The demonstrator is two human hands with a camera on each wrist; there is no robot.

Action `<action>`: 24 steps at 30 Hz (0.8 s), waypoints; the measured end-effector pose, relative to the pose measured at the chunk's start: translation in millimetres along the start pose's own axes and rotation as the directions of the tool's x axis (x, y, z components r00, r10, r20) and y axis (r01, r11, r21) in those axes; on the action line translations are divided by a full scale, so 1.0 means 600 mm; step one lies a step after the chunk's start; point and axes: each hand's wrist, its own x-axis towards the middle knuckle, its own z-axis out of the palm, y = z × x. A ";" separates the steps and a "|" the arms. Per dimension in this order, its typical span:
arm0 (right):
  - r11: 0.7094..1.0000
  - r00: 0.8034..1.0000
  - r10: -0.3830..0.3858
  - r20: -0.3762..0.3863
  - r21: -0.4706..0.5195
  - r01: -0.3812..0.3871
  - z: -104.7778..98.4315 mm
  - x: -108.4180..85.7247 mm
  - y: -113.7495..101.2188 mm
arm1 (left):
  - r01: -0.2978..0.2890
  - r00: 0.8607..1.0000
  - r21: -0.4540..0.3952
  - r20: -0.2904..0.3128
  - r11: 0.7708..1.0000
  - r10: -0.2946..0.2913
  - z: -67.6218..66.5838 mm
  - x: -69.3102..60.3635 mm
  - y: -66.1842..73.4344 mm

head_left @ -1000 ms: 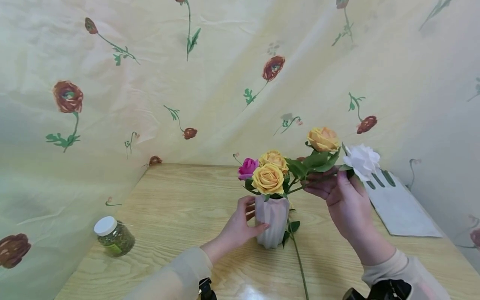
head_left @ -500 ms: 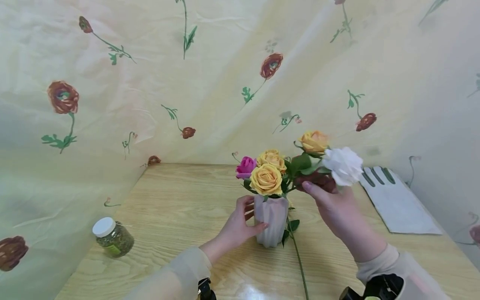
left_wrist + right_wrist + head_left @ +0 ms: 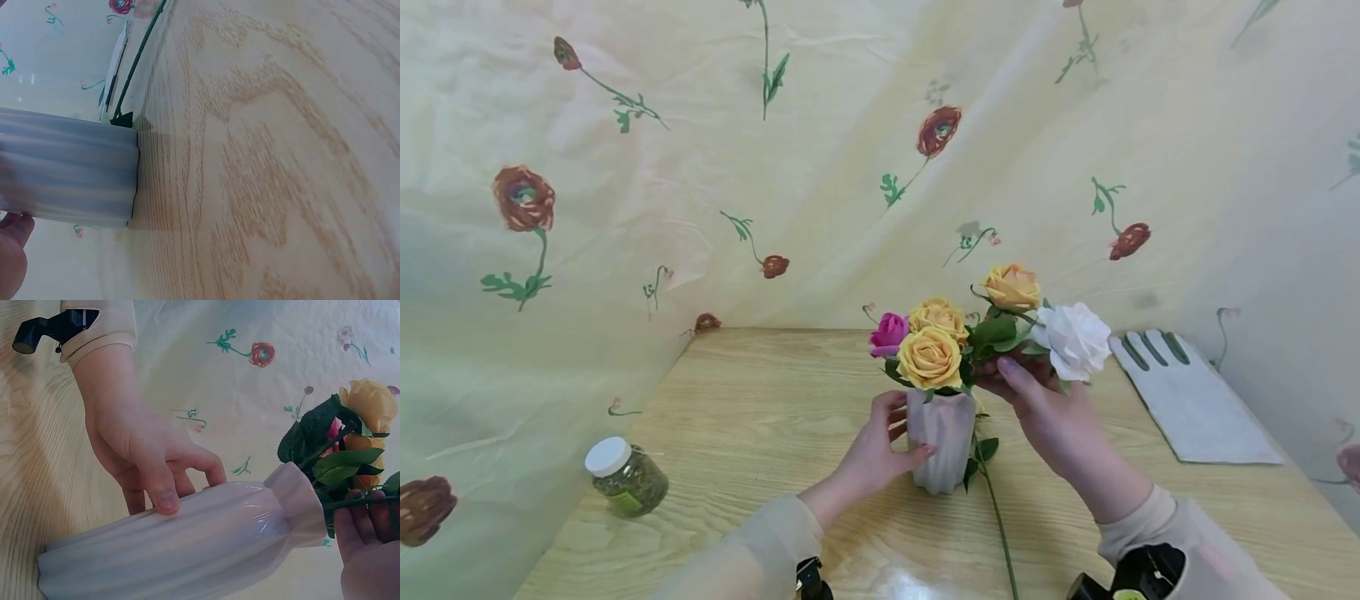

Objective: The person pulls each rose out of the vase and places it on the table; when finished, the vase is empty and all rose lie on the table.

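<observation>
A white ribbed vase [image 3: 942, 442] stands upright on the table, with a magenta rose [image 3: 889, 335] and two yellow roses [image 3: 929, 358] in its mouth. My left hand [image 3: 871, 454] holds the vase from the left, thumb on the near side and fingers curled behind; the right wrist view shows this left hand [image 3: 147, 447] too. At the mouth's right, my right hand [image 3: 1052, 417] grips a green flower stem [image 3: 353, 501]. Above that hand are an orange-yellow rose [image 3: 1012, 287] and a white flower [image 3: 1075, 340]. Leaves and fingers partly hide where their stems run.
A long green stem [image 3: 1000, 521] with leaves lies on the table [image 3: 760, 417] right of the vase. A white-lidded jar [image 3: 627, 477] stands at the left. A pale glove [image 3: 1202, 417] with green finger stripes lies at the right. Flower-printed cloth [image 3: 820, 167] hangs behind.
My right hand has moved left and slightly down toward the vase mouth, bringing the orange-yellow rose and the white flower with it. My left hand has stayed on the vase.
</observation>
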 end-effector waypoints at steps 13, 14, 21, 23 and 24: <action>0.990 0.999 0.035 -0.033 -0.136 -0.040 -0.003 0.002 0.003 | -0.004 1.000 -0.002 0.003 1.000 0.004 -0.001 -0.002 0.004; 0.989 0.999 0.032 -0.029 -0.143 -0.036 -0.005 0.003 0.003 | -0.004 1.000 -0.007 0.004 1.000 0.004 -0.001 -0.002 0.004; 0.999 0.997 0.038 0.062 -0.038 -0.036 -0.018 0.008 0.007 | -0.005 1.000 0.001 0.018 1.000 0.005 -0.001 -0.001 0.006; 0.999 0.994 0.047 0.097 0.003 -0.048 -0.021 0.008 0.006 | -0.004 1.000 0.012 0.021 1.000 0.004 -0.001 -0.001 0.006; 0.999 0.993 0.048 0.111 -0.001 -0.048 -0.022 0.009 0.006 | -0.003 1.000 0.016 0.022 1.000 0.003 0.000 0.000 0.006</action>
